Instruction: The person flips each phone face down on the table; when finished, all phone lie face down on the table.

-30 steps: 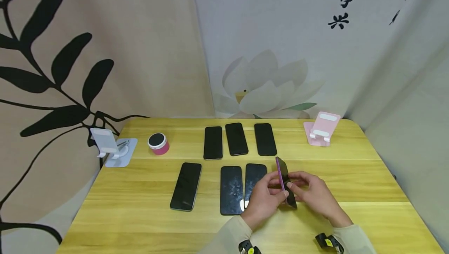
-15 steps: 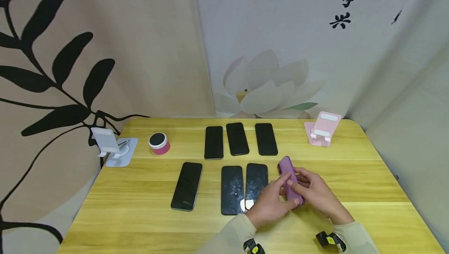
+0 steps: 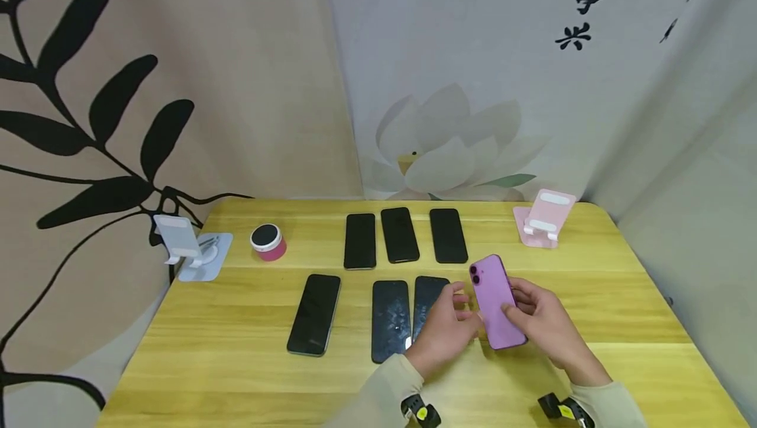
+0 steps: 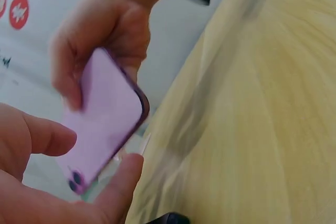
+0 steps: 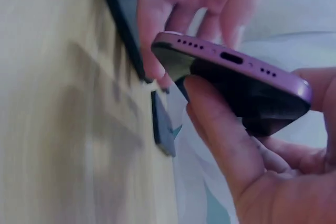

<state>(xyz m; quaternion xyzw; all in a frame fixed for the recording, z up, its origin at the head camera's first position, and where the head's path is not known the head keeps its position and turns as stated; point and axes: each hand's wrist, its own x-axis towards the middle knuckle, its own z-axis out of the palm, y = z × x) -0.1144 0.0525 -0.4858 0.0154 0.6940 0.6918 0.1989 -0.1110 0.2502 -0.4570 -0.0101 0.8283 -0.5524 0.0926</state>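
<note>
A purple smartphone (image 3: 498, 303) is held above the right part of the table, its back and two camera lenses facing the head camera. My right hand (image 3: 551, 331) pinches its right side, thumb on the back and fingers against the dark screen, as the right wrist view shows along with the charging port edge (image 5: 231, 57). At the phone's left edge is my left hand (image 3: 445, 331), thumb and fingers spread. In the left wrist view, its thumb and fingers stand apart beside the camera end. Two black phones lie by the left hand, a left one (image 3: 390, 323) and a partly covered one (image 3: 427, 296).
Another phone (image 3: 314, 314) lies further left on the wooden table (image 3: 236, 362). Three dark phones, among them a middle one (image 3: 399, 235), form a back row. A pink phone stand (image 3: 547, 217), a white stand (image 3: 180, 237) and a pink-white jar (image 3: 268, 242) stand around them.
The purple phone has turned from edge-on to showing its back. My left hand has loosened from it and drawn slightly left, while my right hand keeps its pinch.
</note>
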